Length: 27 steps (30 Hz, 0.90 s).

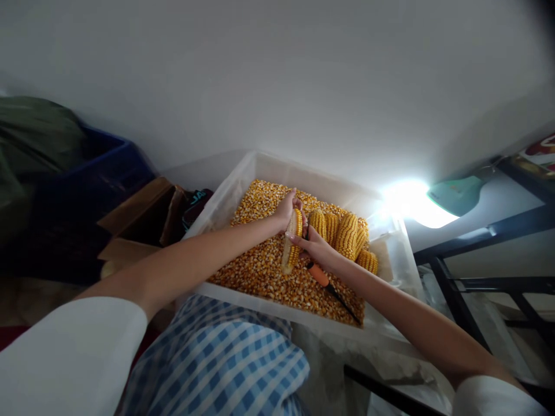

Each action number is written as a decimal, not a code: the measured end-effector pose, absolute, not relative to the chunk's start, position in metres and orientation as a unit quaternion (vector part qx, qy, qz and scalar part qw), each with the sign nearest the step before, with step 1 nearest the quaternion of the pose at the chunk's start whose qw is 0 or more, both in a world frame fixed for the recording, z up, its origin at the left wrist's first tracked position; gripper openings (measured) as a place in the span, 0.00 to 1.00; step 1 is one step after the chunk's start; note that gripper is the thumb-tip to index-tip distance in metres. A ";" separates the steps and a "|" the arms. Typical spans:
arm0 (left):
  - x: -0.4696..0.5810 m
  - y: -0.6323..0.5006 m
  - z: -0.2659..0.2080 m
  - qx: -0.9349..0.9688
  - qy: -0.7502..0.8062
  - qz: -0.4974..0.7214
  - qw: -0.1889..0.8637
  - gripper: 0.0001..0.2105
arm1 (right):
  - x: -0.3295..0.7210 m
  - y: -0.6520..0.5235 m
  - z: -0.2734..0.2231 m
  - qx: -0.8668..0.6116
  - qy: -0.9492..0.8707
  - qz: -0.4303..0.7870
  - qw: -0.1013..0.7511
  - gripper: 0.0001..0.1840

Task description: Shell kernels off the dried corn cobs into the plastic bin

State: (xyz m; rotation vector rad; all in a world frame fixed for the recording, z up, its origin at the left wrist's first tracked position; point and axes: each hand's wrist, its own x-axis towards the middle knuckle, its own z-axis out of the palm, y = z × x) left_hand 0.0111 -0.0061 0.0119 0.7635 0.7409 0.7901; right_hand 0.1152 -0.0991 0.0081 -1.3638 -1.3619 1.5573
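Observation:
Both my hands are closed on one yellow ear of corn [292, 249], held upright over a bed of loose kernels [260, 266]. My left hand [287, 212] grips its upper end, and my right hand [315, 247] wraps its lower middle with the thumb across the front. A strip along the ear's left side and its lower end look pale, without kernels. Just below my right hand, a tool with an orange handle [318, 274] and a dark shaft lies on the kernels. Several whole ears of corn [346, 236] rest beside my right hand.
A translucent white bin [264, 301] holds the kernels and ears. A bright lamp [451, 199] shines at its right, by a dark metal frame [455, 297]. An open cardboard box [139, 211] and a blue crate [113, 164] stand left. Behind rises a wall [277, 75].

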 end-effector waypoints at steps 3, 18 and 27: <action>0.013 -0.006 0.012 0.361 0.346 0.377 0.780 0.22 | 0.113 -0.100 0.006 -0.535 -0.525 0.575 0.327 0.25; 0.013 -0.004 0.000 0.259 0.433 0.370 0.780 0.16 | 0.115 -0.097 -0.007 -0.487 -0.469 0.631 0.380 0.18; 0.019 -0.010 -0.009 0.385 0.463 0.319 0.732 0.07 | 0.120 -0.093 0.007 -0.585 -0.663 0.413 0.219 0.18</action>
